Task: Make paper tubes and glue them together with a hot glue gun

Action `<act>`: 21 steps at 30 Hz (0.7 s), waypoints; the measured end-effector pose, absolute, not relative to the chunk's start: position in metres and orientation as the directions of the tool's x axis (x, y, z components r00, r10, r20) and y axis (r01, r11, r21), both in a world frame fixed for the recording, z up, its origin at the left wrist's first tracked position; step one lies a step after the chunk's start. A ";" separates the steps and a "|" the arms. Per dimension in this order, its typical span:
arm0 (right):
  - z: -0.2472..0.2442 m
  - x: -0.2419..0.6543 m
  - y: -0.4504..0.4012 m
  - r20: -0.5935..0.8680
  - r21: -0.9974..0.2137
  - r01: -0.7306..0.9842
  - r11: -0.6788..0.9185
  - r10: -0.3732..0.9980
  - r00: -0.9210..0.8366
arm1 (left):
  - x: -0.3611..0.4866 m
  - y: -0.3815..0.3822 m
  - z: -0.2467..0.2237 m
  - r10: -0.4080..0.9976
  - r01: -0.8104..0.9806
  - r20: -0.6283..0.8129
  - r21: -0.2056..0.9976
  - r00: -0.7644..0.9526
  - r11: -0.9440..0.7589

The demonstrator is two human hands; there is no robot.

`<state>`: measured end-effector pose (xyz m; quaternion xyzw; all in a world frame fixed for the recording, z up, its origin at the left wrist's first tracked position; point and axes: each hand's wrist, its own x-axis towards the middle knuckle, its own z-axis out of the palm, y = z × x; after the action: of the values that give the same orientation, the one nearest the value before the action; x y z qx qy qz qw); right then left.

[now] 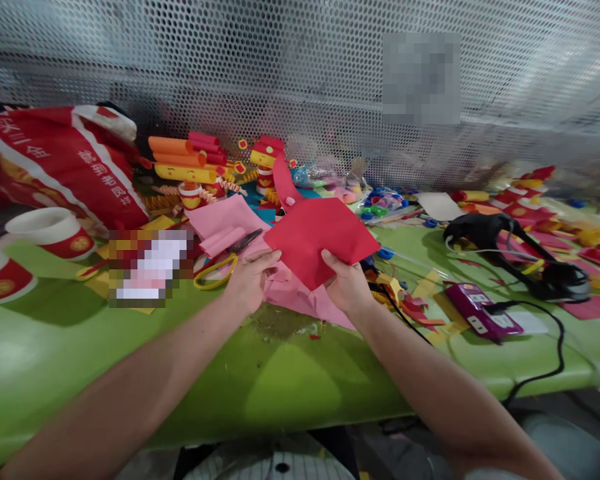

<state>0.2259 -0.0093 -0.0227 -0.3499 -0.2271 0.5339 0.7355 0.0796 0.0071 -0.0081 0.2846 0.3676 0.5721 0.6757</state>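
A sheet of red paper is held up over the middle of the green table. My left hand pinches its left corner between thumb and fingers. At the lower right edge my right hand grips the same sheet, thumb on top and fingers underneath. Pink paper lies below the red sheet, partly covered by it. Close to my left hand rest scissors with yellow handles, their dark blades on the pink paper. A rolled pink strip sits beside the blades.
Paper cups and a red bag stand at left. Paper-craft figures line the back near a perforated metal screen. To the right are a purple power strip with a cable, a black headset and paper scraps.
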 end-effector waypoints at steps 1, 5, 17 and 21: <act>-0.024 0.227 -0.009 -0.036 -0.765 -0.617 0.186 0.944 0.329 | 0.079 0.007 -0.009 0.982 -0.551 -0.173 0.814 0.071 0.184; -0.029 0.228 -0.007 -0.024 -0.779 -0.596 0.195 0.941 0.339 | 0.076 0.007 -0.012 0.980 -0.467 -0.183 0.862 0.073 0.196; -0.027 0.230 -0.005 -0.022 -0.780 -0.591 0.204 0.936 0.352 | 0.017 0.015 0.013 0.977 0.912 0.036 0.354 0.210 -0.209; -0.028 0.231 -0.004 -0.030 -0.788 -0.585 0.190 0.938 0.346 | -0.011 0.016 0.007 0.985 0.986 -0.056 0.020 0.165 -0.164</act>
<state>0.2306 -0.0040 -0.0277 -0.3678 -0.2397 0.5192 0.7333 -0.0112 0.0161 0.0066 0.7629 0.6458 -0.0149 0.0260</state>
